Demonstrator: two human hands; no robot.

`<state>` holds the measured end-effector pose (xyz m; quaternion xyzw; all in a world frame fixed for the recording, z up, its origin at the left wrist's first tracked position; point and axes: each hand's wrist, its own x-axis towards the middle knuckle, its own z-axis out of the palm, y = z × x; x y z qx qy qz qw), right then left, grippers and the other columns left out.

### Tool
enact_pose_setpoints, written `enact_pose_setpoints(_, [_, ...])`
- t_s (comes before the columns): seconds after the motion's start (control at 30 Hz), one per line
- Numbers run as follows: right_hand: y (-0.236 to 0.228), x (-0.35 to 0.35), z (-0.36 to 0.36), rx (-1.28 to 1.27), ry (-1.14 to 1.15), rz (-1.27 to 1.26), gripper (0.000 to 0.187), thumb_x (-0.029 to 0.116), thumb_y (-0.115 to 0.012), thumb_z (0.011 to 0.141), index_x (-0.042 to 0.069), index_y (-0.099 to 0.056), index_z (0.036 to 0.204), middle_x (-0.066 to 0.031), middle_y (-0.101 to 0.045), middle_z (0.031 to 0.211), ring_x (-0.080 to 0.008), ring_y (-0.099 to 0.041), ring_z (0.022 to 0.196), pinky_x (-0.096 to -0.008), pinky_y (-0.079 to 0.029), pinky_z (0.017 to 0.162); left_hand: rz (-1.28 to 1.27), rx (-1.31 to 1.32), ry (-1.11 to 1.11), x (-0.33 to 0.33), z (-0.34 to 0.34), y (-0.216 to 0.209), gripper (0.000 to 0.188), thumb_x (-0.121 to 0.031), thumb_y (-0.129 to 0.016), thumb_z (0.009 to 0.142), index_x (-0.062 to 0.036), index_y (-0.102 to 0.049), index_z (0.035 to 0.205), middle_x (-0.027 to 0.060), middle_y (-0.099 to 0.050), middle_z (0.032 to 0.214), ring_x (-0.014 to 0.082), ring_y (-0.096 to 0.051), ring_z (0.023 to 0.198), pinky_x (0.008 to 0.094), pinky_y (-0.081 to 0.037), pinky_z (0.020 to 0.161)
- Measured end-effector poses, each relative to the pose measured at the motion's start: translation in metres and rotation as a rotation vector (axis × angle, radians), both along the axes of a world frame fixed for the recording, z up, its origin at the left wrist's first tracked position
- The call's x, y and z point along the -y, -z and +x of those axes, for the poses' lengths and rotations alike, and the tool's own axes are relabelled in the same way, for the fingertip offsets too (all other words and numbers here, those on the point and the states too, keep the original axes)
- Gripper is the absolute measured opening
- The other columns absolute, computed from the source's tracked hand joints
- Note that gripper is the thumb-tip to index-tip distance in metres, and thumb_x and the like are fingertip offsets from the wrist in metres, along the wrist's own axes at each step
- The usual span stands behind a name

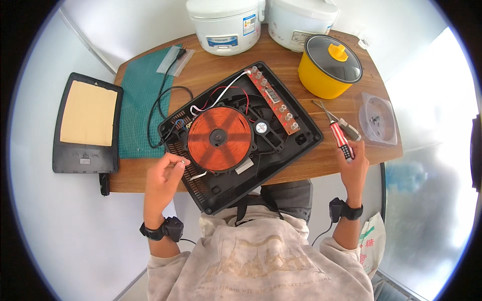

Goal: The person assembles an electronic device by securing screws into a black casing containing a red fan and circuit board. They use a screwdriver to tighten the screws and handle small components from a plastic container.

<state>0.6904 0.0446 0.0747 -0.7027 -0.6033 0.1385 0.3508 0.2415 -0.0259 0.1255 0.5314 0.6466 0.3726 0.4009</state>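
Note:
An opened induction cooker base (pixel 281 156) lies slantwise on the table, its front corner over the table edge. In it sit a round copper coil (pixel 205 131), a fan (pixel 261 128) and a red circuit board (pixel 272 96) joined by wires. My left hand (pixel 164 175) is closed in a pinch at the base's left edge, beside the coil. A tiny pale thing shows at its fingertips, too small to name. My right hand (pixel 354 163) grips a screwdriver (pixel 342 141) with a red, white and blue handle, its shaft pointing away from me.
A grey-handled tool (pixel 350 130) lies beside the screwdriver. To the right is a clear plastic dish (pixel 384 131) with small dark parts. Behind stand a yellow pot (pixel 324 83) and two white rice cookers (pixel 226 27) (pixel 296 25). A black panel (pixel 86 159) rests left on a green mat (pixel 134 108).

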Motion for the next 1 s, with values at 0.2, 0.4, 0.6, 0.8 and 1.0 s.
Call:
enact_pose_setpoints(0.2, [0.013, -0.005, -0.007, 0.174, 0.011, 0.002, 0.031, 0.022, -0.077, 0.086, 0.007, -0.056, 0.104, -0.015, -0.066, 0.078, -0.0357, -0.066, 0.074, -0.045, -0.051, 0.067, 0.255, -0.351, 0.238, -0.004, 0.029, 0.0, 0.006, -0.005, -0.067, 0.092, -0.0019, -0.065, 0.097, 0.011, -0.073, 0.118, 0.034, -0.061, 0.125, 0.0416, -0.048, 0.103])
enact_pose_setpoints(0.4, [0.024, -0.01, -0.003, 0.305, -0.147, 0.145, 0.033, 0.018, -0.079, 0.083, 0.006, -0.058, 0.106, -0.0141, -0.065, 0.085, -0.0345, -0.064, 0.088, -0.0452, -0.049, 0.085, 0.308, -0.553, 0.398, -0.002, 0.035, 0.015, 0.006, -0.005, -0.067, 0.091, -0.0025, -0.063, 0.096, 0.0116, -0.066, 0.135, 0.0378, -0.05, 0.138, 0.0469, -0.041, 0.113])
enact_pose_setpoints(0.6, [0.012, -0.011, -0.011, 0.323, -0.185, 0.116, 0.035, 0.015, -0.078, 0.083, 0.006, -0.059, 0.111, -0.0118, -0.066, 0.101, -0.033, -0.063, 0.098, -0.0447, -0.048, 0.091, 0.341, -0.54, 0.396, 0.002, 0.03, 0.025, 0.008, -0.004, -0.07, 0.089, -0.0037, -0.066, 0.095, 0.0097, -0.065, 0.138, 0.0369, -0.05, 0.138, 0.0461, -0.041, 0.113])
enact_pose_setpoints(0.8, [-0.018, -0.025, -0.033, 0.32, -0.273, 0.337, 0.029, 0.011, -0.075, 0.083, 0.006, -0.063, 0.109, -0.0096, -0.066, 0.105, -0.0343, -0.063, 0.099, -0.0443, -0.049, 0.09, 0.369, -0.518, 0.336, 0.004, 0.028, 0.036, 0.01, -0.003, -0.072, 0.087, -0.0048, -0.067, 0.096, 0.0086, -0.068, 0.133, 0.0355, -0.056, 0.127, 0.0447, -0.046, 0.107])
enact_pose_setpoints(1.0, [-0.036, -0.043, -0.082, 0.194, -0.659, 0.407, 0.019, 0.007, -0.074, 0.081, 0.007, -0.067, 0.099, -0.0092, -0.066, 0.102, -0.0324, -0.065, 0.094, -0.0423, -0.052, 0.085, 0.388, -0.527, 0.306, 0.004, 0.033, 0.036, 0.012, -0.002, -0.073, 0.085, -0.0041, -0.068, 0.096, 0.0092, -0.069, 0.133, 0.0354, -0.058, 0.123, 0.0441, -0.047, 0.104])
